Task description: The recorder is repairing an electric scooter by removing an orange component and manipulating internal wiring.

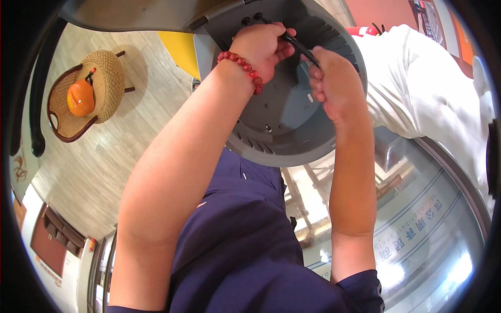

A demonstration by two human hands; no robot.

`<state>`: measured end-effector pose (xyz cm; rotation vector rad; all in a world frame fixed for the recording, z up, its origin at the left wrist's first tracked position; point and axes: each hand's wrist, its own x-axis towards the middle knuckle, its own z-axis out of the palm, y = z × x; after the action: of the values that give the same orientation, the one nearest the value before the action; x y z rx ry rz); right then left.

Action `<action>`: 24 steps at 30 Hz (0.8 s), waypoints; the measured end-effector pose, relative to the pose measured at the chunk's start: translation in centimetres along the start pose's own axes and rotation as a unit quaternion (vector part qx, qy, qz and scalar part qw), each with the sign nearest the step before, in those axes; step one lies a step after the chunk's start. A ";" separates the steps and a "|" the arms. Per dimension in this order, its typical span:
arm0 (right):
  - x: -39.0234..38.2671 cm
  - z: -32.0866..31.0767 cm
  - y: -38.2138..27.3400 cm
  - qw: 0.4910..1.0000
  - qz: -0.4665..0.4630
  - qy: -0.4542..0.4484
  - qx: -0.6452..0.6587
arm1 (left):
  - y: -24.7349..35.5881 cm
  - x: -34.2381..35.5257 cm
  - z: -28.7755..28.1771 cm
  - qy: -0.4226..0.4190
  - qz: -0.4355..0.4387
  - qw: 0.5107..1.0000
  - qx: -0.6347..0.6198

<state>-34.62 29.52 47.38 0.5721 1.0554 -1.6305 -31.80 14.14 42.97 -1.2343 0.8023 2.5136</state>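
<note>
The room has a light wood-plank floor (141,117), seen on the left side of the head view. At the top centre is a slender black rod (302,48), lying aslant over the opening of a round grey housing (263,112), near its upper wall. Your left hand (261,47) has thumb and fingers curled around the rod toward its upper end. Your right hand (339,78) pinches the rod's lower end, thumb on top and remaining fingers curled in. Just beyond your left hand, two small black knobs (246,21) stand at the housing wall; whether the rod joins one of them cannot be told. The housing has a ridged inner wall and small holes or fittings in its base.

You wear a red bead bracelet (243,64) on your left wrist and a navy garment (235,250). A yellow panel (180,52) shows just left of the housing. White fabric (412,78) lies to the right of your right hand, with a glass panel (417,266) bearing printed lines below it. Further off to the left stands a woven chair (109,78), with a rounded orange object (81,98) on its seat.
</note>
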 end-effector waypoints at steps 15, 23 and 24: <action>0.8 2.0 2.0 0.922 -0.191 0.212 -0.262 | -0.1 -0.3 0.0 -0.014 -0.003 1.000 -0.016; 1.2 1.5 2.3 0.457 -0.502 0.260 -0.686 | -0.4 -0.3 0.1 -0.008 -0.006 1.000 -0.023; 1.1 1.5 2.5 0.457 -0.502 0.261 -0.686 | -0.5 -0.2 0.0 -0.009 -0.005 1.000 -0.024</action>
<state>-32.42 27.49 46.36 -0.9684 3.0197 -0.6893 -31.45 14.54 42.90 -1.2264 0.7342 2.5452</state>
